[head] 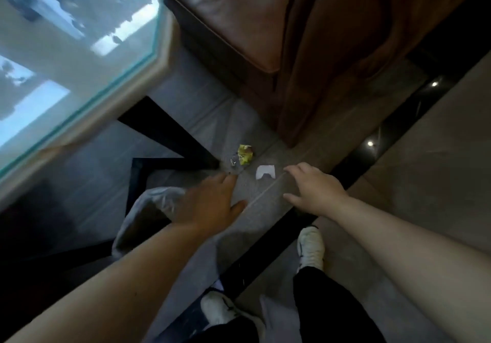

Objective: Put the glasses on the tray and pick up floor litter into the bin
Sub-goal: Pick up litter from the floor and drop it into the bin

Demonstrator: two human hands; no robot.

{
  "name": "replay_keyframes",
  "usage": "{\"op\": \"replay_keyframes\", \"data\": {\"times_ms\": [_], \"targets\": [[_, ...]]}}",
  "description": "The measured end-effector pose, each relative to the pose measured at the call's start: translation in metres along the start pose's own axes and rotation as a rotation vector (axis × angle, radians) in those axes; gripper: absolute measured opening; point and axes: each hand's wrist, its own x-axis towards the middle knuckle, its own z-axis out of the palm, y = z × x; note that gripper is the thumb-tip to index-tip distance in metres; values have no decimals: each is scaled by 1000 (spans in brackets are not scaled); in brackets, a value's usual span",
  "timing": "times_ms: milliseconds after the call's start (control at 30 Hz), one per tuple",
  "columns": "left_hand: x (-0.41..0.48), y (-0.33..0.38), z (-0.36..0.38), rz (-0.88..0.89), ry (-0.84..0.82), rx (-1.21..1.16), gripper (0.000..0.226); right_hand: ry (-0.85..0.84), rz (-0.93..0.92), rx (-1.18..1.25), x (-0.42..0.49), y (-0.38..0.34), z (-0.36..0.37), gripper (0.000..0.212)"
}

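On the grey floor lie a crumpled yellow wrapper point(245, 154), a small clear shiny scrap point(234, 159) beside it, and a white paper scrap point(265, 172). My right hand point(314, 190) hovers just right of the white scrap, fingers spread, empty. My left hand point(210, 203) reaches toward the litter with fingers extended, its fingertips near the clear scrap. Under my left forearm sits a bin with a pale plastic liner point(148, 209), partly hidden by the arm. No glasses or tray are in view.
A glass-topped table point(79, 50) with a beige rim fills the upper left, its black legs point(170, 132) reaching the floor by the litter. A brown leather sofa point(318, 50) stands behind the litter. My white shoes point(310, 247) are on the floor below.
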Motion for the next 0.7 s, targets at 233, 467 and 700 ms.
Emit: {"op": "replay_keyframes", "data": {"times_ms": [233, 467, 700], "targets": [[107, -58, 125, 41, -41, 194, 65, -32, 23, -13, 114, 46, 118, 57], [206, -102, 235, -15, -28, 282, 71, -77, 146, -31, 218, 104, 211, 54], [261, -133, 301, -52, -15, 282, 85, -110, 190, -89, 267, 130, 295, 67]]}}
